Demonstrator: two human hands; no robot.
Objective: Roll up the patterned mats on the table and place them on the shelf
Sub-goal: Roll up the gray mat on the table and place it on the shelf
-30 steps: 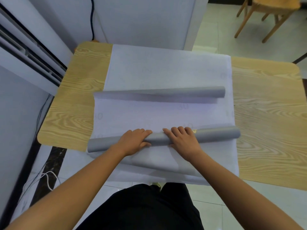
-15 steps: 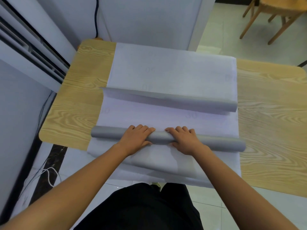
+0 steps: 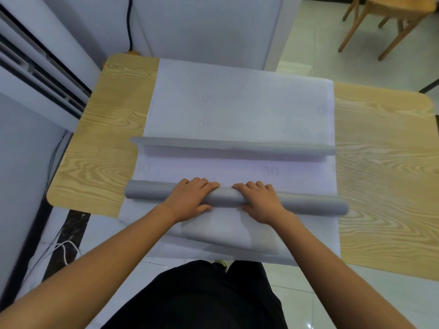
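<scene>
Both hands sit close together at the middle of the near roll (image 3: 308,204). That grip is where trouble could start: with the long ends left free, one end may run ahead and the roll could wind into a cone or slacken at its tips. It already lies slightly askew in the lower centre of the frame, its left end higher than its right, and the right end pokes past the sheet's edge. A loose grey flap (image 3: 221,236) lies below the hands near the bench's lower edge. If it belongs to this roll, it could spring open once pressure eases.

Further up, a far curl (image 3: 237,147) crosses the flat mat (image 3: 237,96), and the roll could butt into it if pushed on. The mats overhang the lower edge of the bench (image 3: 114,119), so a pull toward the body might drag them off. No shelf is in view.

The left hand (image 3: 190,200) lies palm down, fingers curled over the top of the roll and thumb tucked against its near side. The right hand (image 3: 260,201) mirrors it just beside, with a small gap between their fingertips. Each grip is closed loosely round the roll, pressing down rather than lifting. Both forearms reach in from the bottom corners and the wrists are roughly straight.
</scene>
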